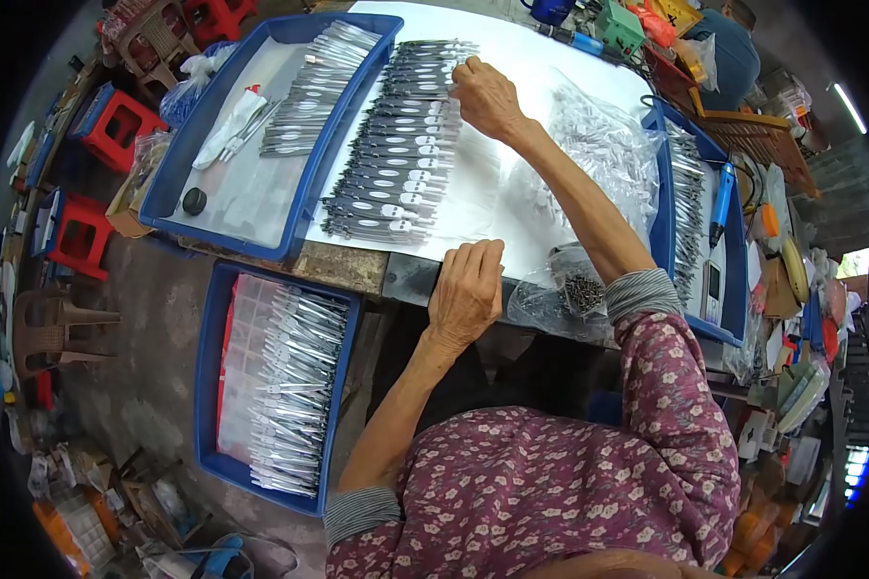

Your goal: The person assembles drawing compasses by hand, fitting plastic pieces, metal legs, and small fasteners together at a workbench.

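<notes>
1. Pens (391,154): laid side by side in a column at upper centre, apparently so that each end stays reachable.
2. Right hand (488,98): poised at the column's upper right ends, fingers curled; whether anything is pinched cannot be told.
3. Left hand (467,294): placed at the worktable (343,265) edge, fingers together, grip hidden.
4. Room: offered by white surface (507,39) between pens and plastic bag (603,145); bounded leftward by blue tray (217,240).

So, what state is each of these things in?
Black-and-white pens: lined up side by side
Right hand: fingers curled, beside the pens
Left hand: fingers bent, palm hidden
Upper-left tray: partly filled
Lower tray: partly filled
Large clear bag: crumpled, parts inside
Blue tool: on or off, unclear
</notes>
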Available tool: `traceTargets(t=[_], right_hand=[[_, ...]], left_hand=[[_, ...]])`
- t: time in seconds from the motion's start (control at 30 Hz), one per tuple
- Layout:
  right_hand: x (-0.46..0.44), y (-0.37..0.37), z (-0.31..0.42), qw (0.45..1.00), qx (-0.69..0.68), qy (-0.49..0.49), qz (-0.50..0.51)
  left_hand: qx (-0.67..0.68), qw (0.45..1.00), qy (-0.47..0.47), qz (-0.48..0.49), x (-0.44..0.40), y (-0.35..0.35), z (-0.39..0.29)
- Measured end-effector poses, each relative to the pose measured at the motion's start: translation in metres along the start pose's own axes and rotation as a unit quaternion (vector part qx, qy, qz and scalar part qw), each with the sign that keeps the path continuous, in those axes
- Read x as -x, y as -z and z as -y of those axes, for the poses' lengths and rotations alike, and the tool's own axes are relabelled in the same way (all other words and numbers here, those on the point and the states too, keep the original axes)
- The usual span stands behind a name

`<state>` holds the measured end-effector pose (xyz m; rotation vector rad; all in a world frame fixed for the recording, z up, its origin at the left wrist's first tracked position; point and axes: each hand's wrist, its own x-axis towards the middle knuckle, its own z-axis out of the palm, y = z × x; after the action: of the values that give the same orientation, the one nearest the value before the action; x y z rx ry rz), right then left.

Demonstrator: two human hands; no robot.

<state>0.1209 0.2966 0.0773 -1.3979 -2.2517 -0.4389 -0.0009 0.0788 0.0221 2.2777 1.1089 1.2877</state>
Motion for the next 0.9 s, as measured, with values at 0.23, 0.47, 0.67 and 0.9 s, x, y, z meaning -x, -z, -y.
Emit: traceTargets(t=[0.23,0.47,0.67,0.9], right_hand=[[0.003,-0.004,-0.001,0.999,-0.002,-0.007,0.035],[0.005,-0.005,-0.001,1.000,-0.021,-0.009,0.006],[0.023,0.009,-0.003,0.997,-0.049,-0.027,-0.044],[0.051,0.043,-0.003,0.995,-0.087,-0.013,-0.055]], left_hand=[[-0.013,1.000,0.001,-0.003,0.002,-0.004,0.001],[-0.020,1.000,0.002,-0.010,0.003,-0.007,0.003],[-0.011,1.000,-0.004,-0.017,0.003,-0.007,0.005],[0.011,0.999,-0.008,-0.036,0.007,-0.010,0.010]])
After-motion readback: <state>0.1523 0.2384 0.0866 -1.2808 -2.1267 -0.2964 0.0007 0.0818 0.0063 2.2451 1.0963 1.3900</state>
